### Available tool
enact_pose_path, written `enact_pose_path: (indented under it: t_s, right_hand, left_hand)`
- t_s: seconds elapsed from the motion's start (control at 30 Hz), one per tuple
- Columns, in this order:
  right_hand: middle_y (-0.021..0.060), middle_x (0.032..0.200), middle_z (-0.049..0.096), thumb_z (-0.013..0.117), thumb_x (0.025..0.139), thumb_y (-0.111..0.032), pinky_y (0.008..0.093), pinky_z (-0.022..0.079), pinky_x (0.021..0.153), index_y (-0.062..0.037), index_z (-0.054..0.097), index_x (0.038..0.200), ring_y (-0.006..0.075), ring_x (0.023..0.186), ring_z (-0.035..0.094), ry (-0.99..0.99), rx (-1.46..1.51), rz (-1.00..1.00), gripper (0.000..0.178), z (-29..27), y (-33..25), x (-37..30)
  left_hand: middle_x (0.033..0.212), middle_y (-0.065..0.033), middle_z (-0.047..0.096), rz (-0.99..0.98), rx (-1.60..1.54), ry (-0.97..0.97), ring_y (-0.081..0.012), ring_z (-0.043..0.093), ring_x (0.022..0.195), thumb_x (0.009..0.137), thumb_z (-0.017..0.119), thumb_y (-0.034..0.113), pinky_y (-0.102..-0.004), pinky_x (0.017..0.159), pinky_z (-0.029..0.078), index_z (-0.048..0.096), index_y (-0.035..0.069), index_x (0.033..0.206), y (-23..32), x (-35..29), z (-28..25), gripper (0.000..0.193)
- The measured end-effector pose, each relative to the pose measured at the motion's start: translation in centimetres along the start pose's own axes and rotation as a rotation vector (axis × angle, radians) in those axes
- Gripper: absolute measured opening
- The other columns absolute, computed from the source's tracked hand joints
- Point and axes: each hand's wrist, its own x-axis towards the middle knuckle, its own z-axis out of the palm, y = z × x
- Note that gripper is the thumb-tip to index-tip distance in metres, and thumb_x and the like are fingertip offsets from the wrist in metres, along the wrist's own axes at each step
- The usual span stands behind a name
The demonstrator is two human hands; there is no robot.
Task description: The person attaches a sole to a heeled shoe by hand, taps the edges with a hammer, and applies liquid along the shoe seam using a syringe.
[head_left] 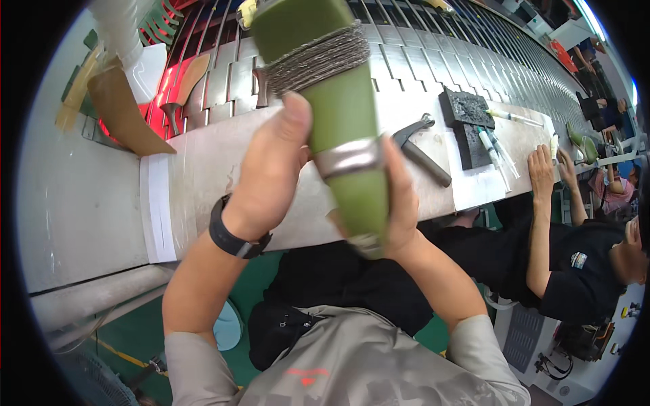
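Before me, blurred by motion, is a long green shoe last (pixel 343 111) with its wide end pointing away. A grey, ribbed, glittery strap (pixel 318 57) wraps across it, and a shiny silver band (pixel 350 157) crosses nearer its narrow end. My left hand (pixel 271 166) grips the last's left side, thumb up along it below the strap. Around the right side of the narrow part closes my right hand (pixel 401 203). The fingers under the last are hidden. A hammer (pixel 421 154) with a dark handle lies on the worktable, right of my right hand.
Black blocks (pixel 468 132) and several syringes (pixel 497 159) lie on white paper at right. Beyond the worktable (pixel 210 152) runs a slatted metal conveyor (pixel 399 61) with brown shoe-shaped pieces (pixel 189 81) under red light. A co-worker's hand (pixel 542 169) rests at the table's right.
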Motion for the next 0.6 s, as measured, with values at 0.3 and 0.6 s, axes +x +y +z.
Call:
enact_pose_path:
  t_s: [0.3, 0.6]
  right_hand:
    - [0.0133, 0.112, 0.072, 0.079, 0.088, -0.025, 0.0347, 0.053, 0.090, 0.0039, 0.066, 0.124, 0.0208, 0.101, 0.069, 0.443, 0.253, 0.699, 0.048, -1.3, 13.5, 14.9]
    - [0.0215, 0.128, 0.068, 0.078, 0.085, -0.028, 0.0371, 0.050, 0.098, 0.0079, 0.059, 0.136, 0.0277, 0.117, 0.065, 0.264, -0.247, 1.001, 0.065, -1.7, 20.5, 13.5]
  left_hand:
    - [0.128, -0.0148, 0.067, 0.096, 0.913, -0.050, -0.0248, 0.065, 0.118, 0.098, 0.071, 0.022, -0.0365, 0.102, 0.051, 0.064, -0.004, 0.127, -5.1, 0.7, -7.5, 0.039]
    - [0.123, -0.0122, 0.068, 0.079, 0.811, -0.114, -0.0233, 0.067, 0.109, 0.096, 0.073, 0.019, -0.0339, 0.094, 0.052, 0.066, -0.001, 0.124, -4.6, 1.3, -9.0, 0.035]
